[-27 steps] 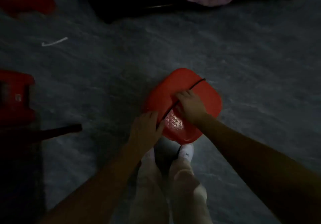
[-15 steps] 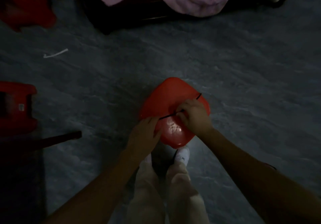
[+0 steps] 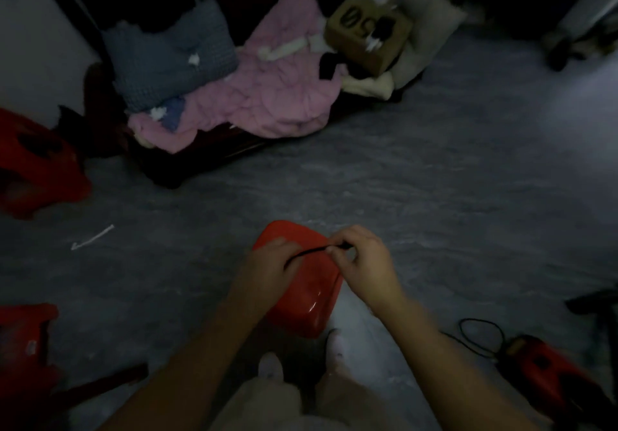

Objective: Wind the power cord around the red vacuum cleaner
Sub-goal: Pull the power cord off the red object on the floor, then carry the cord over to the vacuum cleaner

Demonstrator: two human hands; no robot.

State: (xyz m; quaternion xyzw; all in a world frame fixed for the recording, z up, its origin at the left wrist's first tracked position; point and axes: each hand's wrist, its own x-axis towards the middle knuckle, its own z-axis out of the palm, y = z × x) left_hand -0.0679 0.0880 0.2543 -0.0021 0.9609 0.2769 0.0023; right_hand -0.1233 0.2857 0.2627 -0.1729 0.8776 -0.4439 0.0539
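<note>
A red, rounded vacuum cleaner body (image 3: 309, 300) lies on the grey floor just in front of my feet. A thin black power cord (image 3: 311, 250) runs taut across its top between my two hands. My left hand (image 3: 267, 263) rests on the body's left side, and the cord comes out from under its curled fingers. My right hand (image 3: 363, 263) is over the body's far right corner and pinches the cord's other end between thumb and fingertips. The room is dim, so I cannot see how the cord lies below the hands.
Another red device (image 3: 548, 370) with a loose black cord loop (image 3: 481, 333) lies at lower right. Red plastic stools (image 3: 36, 159) stand at left. A clothes pile (image 3: 267, 96) and a cardboard box (image 3: 368, 32) are at the back. A white strip (image 3: 92, 237) lies on the floor.
My right hand has drawn the cord from the middle of the red body toward its far right corner. The view has tilted up, showing more of the room.
</note>
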